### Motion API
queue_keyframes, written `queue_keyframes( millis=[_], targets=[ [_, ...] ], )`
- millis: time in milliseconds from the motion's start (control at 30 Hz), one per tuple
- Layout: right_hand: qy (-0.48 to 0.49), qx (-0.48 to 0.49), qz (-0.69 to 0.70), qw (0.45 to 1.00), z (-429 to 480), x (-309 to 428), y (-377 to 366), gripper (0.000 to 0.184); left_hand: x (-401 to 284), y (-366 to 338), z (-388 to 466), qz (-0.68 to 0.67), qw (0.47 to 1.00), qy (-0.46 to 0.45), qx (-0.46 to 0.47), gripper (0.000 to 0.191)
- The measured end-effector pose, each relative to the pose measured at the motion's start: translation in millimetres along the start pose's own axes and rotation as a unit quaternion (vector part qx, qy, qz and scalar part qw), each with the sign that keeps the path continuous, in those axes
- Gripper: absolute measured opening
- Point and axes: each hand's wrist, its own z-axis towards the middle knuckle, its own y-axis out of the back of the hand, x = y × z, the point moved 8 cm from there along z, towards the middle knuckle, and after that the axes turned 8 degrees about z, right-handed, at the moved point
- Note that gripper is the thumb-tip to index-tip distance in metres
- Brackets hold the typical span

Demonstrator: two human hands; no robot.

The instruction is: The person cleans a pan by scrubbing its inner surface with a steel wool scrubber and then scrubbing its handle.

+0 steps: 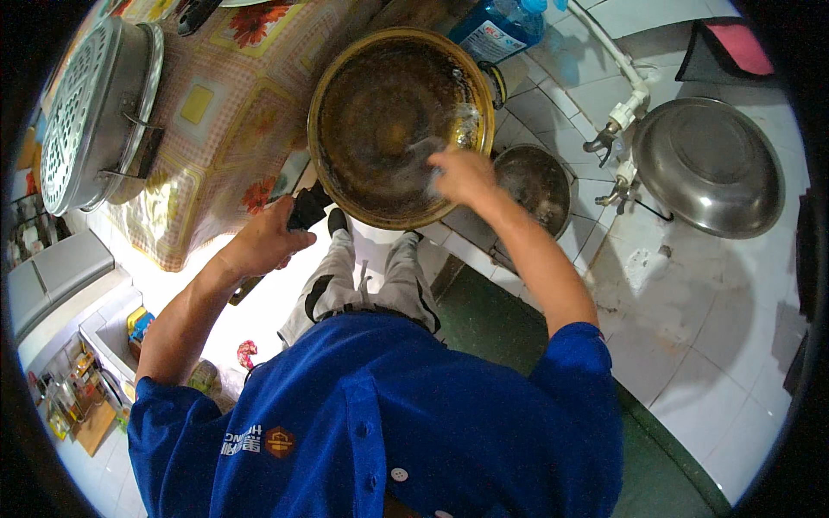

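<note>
A round frying pan [395,116] with a brown, worn-looking inside and a yellowish rim is held up before me. My left hand [265,239] is closed around its black handle [307,208] at the lower left. Inside the pan, near the lower right of its wall, my right hand [461,176] is bent with its fingers against the surface. A pale, blurred thing [432,184] shows at its fingertips; motion blur hides what it is. Wet, shiny streaks and some suds [467,123] lie along the pan's right side.
A metal basin [532,188] sits low, right of the pan. Wall taps [605,139] and a hanging steel bowl [712,165] are further right. A blue liquid bottle [502,29] stands behind. Left, a table with a patterned cloth [194,142] bears a perforated steamer pot [97,116].
</note>
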Motion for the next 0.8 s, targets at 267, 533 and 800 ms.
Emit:
queue_keyframes(
  millis=[267, 533, 800],
  targets=[
    [0.003, 0.032, 0.016, 0.999, -16, 32, -18, 0.036, -6, -2, -5, -0.024, 0.999, 0.019, 0.026, 0.037],
    [-0.032, -0.04, -0.142, 0.989, 6, -7, 21, 0.042, -8, -5, -6, -0.046, 0.999, 0.014, 0.015, 0.033],
    [-0.018, 0.107, 0.243, 0.964, -20, 25, -38, 0.044, 1, -27, 12, -0.096, 0.995, -0.006, 0.039, 0.038]
  ],
)
